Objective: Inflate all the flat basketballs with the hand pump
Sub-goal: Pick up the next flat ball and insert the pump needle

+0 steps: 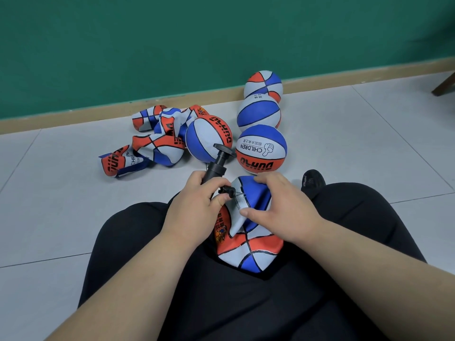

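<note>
the pump (215,170) is black plastic, smooth with a dull sheen, and the flat ball (248,252) at its tip looks like matt, finely pebbled rubber, as do the round balls (261,150) behind the pump. below the pump the trousers (221,303) are matt black cloth, and the floor (61,193) left of it is smooth pale tile, faintly glossy.

- Bright, even, diffuse light across the room;
- soft, faint shadows under the inflated balls (261,148) on the pale floor (49,193);
- wide-angle bend bows the skirting board (73,120); focus sharp

Green wall (172,45), grey tiled floor (61,205)
</note>
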